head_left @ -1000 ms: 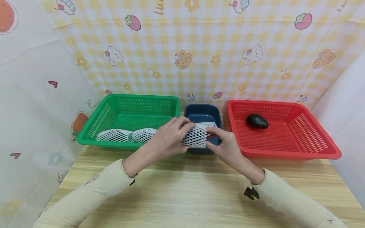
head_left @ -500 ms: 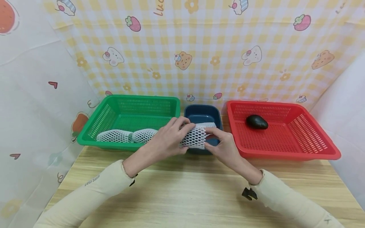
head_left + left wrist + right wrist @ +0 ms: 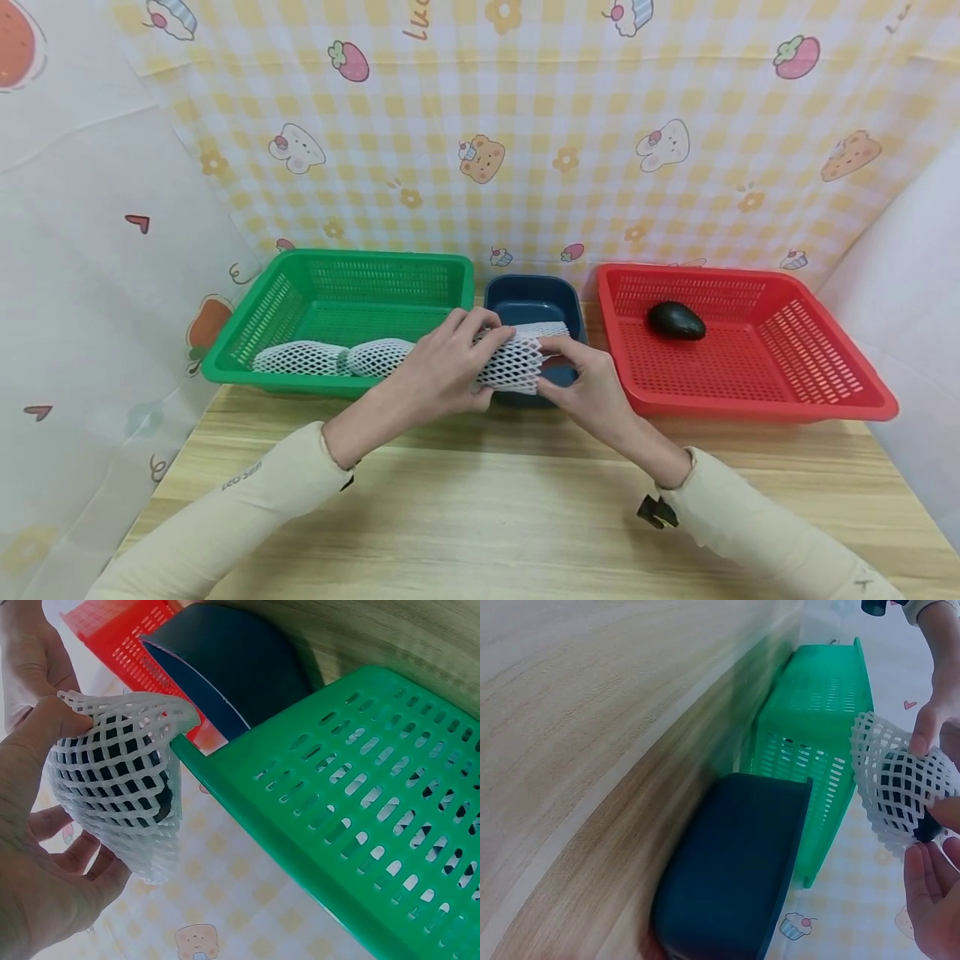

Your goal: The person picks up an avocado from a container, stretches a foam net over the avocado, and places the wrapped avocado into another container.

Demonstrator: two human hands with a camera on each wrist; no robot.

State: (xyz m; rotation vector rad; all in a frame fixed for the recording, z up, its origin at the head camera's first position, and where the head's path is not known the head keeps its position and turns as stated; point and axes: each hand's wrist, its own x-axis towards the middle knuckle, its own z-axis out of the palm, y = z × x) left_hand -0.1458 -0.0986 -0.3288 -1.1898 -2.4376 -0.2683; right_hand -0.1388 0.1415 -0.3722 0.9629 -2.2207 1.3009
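Note:
In the head view, my left hand [image 3: 448, 364] grips a white foam net sleeve [image 3: 515, 367] above the front of the small dark blue bin [image 3: 534, 288]. My right hand [image 3: 597, 385] pinches the sleeve's right-hand edge between thumb and fingers. A dark avocado [image 3: 928, 828] sits inside the mesh, its end bare near the right fingertips in the right wrist view. Through the net, the left wrist view shows it as a dark rounded shape. Another flat foam net [image 3: 546, 328] lies in the blue bin behind the hands.
On the left, a green basket [image 3: 339, 384] holds two net-wrapped things [image 3: 300, 358] along its front side. A red basket [image 3: 757, 406] on the right holds one bare avocado [image 3: 677, 320]. The wooden table [image 3: 480, 517] extends in front; a patterned cloth [image 3: 420, 108] hangs behind.
Both hands stay nearly in place. The right hand has shifted very slightly left with the edge of the net. Baskets and their contents have not moved.

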